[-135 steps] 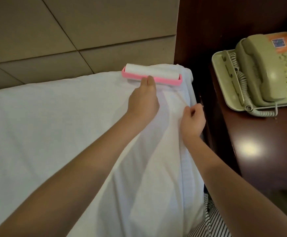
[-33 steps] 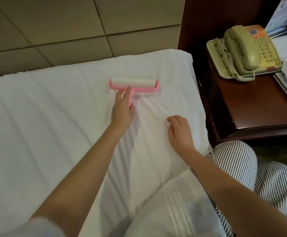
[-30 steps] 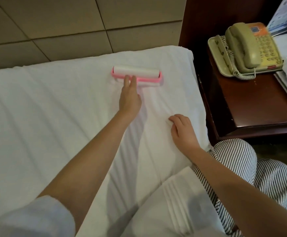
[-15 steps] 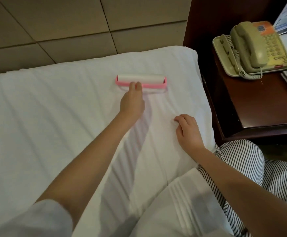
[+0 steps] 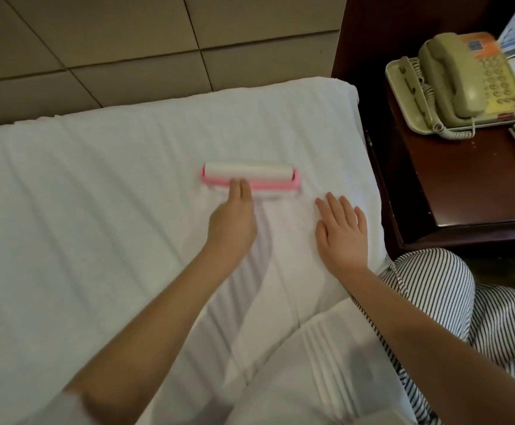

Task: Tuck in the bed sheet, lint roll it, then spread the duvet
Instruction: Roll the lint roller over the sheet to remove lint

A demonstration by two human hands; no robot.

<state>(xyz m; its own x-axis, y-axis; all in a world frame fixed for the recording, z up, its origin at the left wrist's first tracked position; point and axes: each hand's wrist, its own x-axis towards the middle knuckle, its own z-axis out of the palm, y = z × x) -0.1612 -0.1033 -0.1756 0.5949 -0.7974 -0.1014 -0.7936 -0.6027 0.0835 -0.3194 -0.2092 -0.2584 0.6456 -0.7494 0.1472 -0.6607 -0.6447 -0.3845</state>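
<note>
A white bed sheet (image 5: 97, 225) covers the mattress and shows shallow diagonal creases. On it lies a pink lint roller (image 5: 250, 176) with a wide white roll, a short way in from the bed's right corner. My left hand (image 5: 233, 223) grips the roller's handle, which the hand hides, with two fingers stretched forward onto the pink frame. My right hand (image 5: 340, 230) rests flat on the sheet just right of the roller, fingers straight and spread. A folded white duvet (image 5: 311, 372) with stitched lines lies at the near edge.
A dark wooden nightstand (image 5: 464, 191) stands right of the bed and carries a beige corded telephone (image 5: 455, 81). A tan padded headboard wall (image 5: 127, 47) runs behind the mattress. My striped trouser knee (image 5: 452, 302) is at the bed's right edge.
The left hand has drawn the roller back toward me over the sheet. The right hand has uncurled from a loose curl to lie flat with spread fingers, slightly farther forward.
</note>
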